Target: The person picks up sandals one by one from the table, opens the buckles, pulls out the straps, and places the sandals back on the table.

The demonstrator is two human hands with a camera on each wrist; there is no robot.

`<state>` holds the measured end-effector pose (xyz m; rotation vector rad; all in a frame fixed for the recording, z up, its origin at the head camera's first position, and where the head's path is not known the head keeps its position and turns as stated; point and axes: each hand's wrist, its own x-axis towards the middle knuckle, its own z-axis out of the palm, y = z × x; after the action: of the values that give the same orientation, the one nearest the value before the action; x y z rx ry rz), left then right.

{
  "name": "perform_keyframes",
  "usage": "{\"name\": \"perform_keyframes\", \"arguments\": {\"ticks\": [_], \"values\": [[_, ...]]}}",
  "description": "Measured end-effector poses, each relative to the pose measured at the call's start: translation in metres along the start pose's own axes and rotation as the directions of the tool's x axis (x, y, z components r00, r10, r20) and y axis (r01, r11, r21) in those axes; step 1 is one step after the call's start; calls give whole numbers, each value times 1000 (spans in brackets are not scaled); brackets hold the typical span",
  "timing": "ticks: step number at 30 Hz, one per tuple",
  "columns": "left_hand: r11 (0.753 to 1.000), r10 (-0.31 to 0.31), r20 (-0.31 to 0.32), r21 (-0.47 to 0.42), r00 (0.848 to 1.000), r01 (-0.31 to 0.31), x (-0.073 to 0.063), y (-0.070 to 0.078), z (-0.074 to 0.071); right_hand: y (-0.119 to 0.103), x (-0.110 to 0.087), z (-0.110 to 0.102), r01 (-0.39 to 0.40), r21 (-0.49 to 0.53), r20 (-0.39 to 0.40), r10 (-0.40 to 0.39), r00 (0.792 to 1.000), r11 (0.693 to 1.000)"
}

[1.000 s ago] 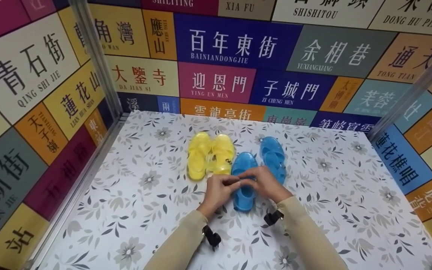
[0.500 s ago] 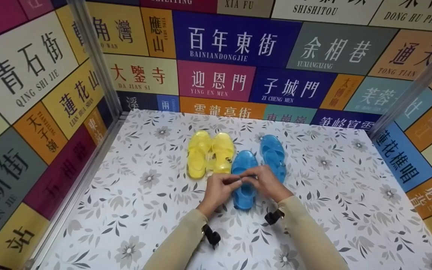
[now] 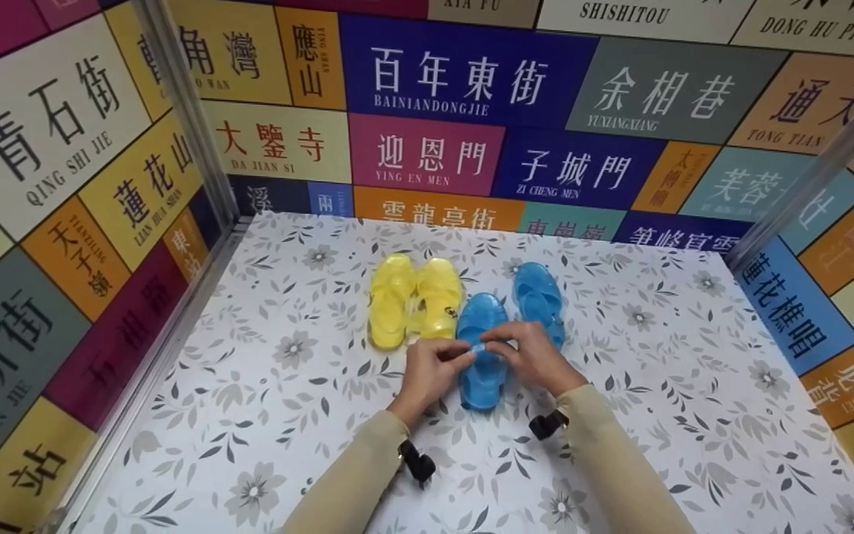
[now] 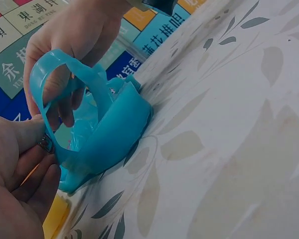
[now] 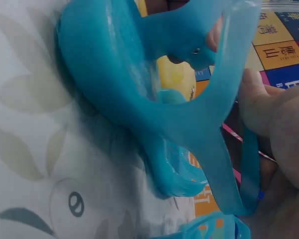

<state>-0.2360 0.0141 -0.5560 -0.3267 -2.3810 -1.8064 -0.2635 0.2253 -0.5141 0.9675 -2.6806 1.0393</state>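
Note:
Both hands are at the ankle strap [image 3: 477, 347] of a blue plastic sandal [image 3: 483, 389], which lies flat on the floral surface with its toe pointing away. My left hand [image 3: 431, 373] pinches the strap at its left side, where a small metal buckle [image 4: 46, 143] shows in the left wrist view. From the other side, my right hand [image 3: 534, 356] holds the strap between thumb and fingers. The strap arches above the sole in the right wrist view, beside my right thumb [image 5: 256, 99]. Whether its end is through the buckle is hidden by the fingers.
A second blue sandal [image 3: 537, 289] lies just behind my right hand. To the left is a pair of yellow sandals [image 3: 388, 308], side by side. Walls with coloured lettered panels [image 3: 464, 70] and metal corner posts [image 3: 193, 119] border the white floral surface [image 3: 286, 415].
My right hand has shifted slightly, and a bit of blue strap now shows between both hands' fingertips. The whole scene sits slightly higher in the head view. The sandals keep their places.

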Motion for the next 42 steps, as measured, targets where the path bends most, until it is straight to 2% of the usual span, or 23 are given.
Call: {"name": "perform_keyframes", "arguments": {"ticks": [4, 6, 12, 15, 20, 25, 36, 39, 42], "values": [[1000, 21, 1, 15, 1000, -21, 0, 0, -1, -3, 3, 0, 86, -97, 0, -86, 996, 992], [999, 41, -2, 25, 999, -41, 0, -1, -1, -5, 5, 1, 103, -132, 16, -102, 995, 986], [999, 48, -12, 8, 999, -48, 0, -2, 0, -8, 7, 5, 51, -81, 88, -44, 995, 995], [999, 46, -13, -10, 999, -46, -1, -2, 0, -5, 5, 7, 36, -72, 73, -31, 997, 997], [999, 45, -23, -14, 999, -46, -2, -4, -1, -2, 2, 6, 63, -60, 29, -61, 998, 996], [999, 51, -60, 1, 997, -51, -1, -5, -4, -1, -1, 2, 13, -58, -16, -14, 1000, 998], [999, 26, -56, -22, 998, -27, -2, -5, -5, -10, 3, 7, 75, -167, 63, -65, 996, 983], [999, 21, -67, -30, 998, -23, -4, -4, -4, -14, 6, 8, 53, -132, 71, -44, 997, 990], [1000, 7, -69, -30, 998, -10, -4, -3, -4, -17, 9, 8, 17, -78, 48, -14, 999, 997]]}}
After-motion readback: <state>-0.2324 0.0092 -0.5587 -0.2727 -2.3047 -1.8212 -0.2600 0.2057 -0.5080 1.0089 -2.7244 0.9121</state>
